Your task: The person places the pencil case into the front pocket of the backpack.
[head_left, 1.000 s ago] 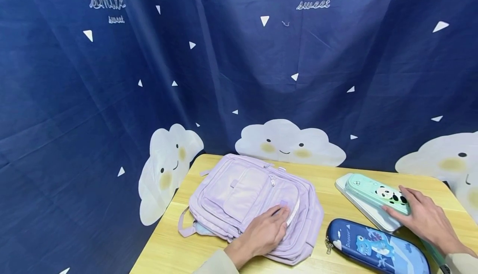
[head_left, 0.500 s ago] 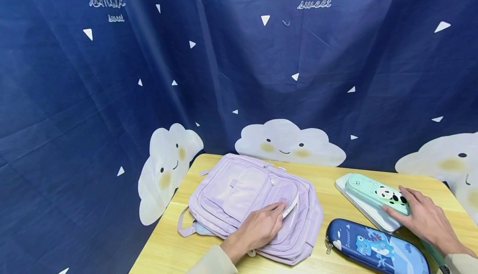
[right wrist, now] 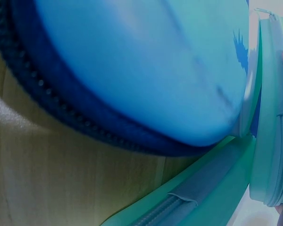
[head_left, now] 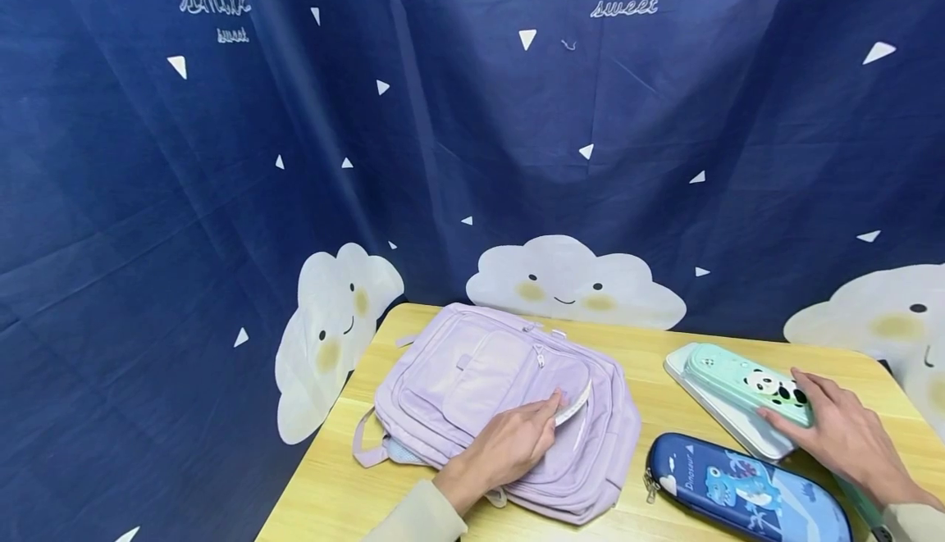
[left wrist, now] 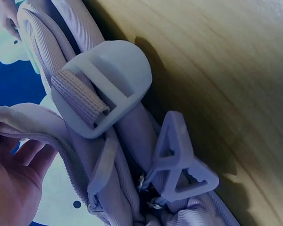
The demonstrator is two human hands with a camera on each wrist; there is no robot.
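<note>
A lilac backpack [head_left: 472,386] lies on the table, front side up. My left hand [head_left: 505,448] pinches the edge of its front pocket, and the pocket's pale lining shows at the gap. In the left wrist view, that hand [left wrist: 14,183] holds the fabric edge beside a strap buckle [left wrist: 104,87] and a triangular zipper pull [left wrist: 179,162]. On the right, my right hand [head_left: 849,431] grips the near end of a mint-green panda pencil case [head_left: 738,378]. This case rests over a flat white case [head_left: 727,423]. Fingertips show on the green case [right wrist: 269,155] in the right wrist view.
A blue dinosaur pencil case [head_left: 746,489] lies near the table's front edge, between the backpack and my right hand. Another green zippered case [right wrist: 203,193] is partly hidden under my right wrist. A dark blue cloud-patterned curtain [head_left: 472,116] hangs behind the wooden table [head_left: 347,452].
My left hand has shifted slightly left and nearer to me, drawing the pocket edge back so more of the pale lining shows. The right hand has stayed on the panda pencil case.
</note>
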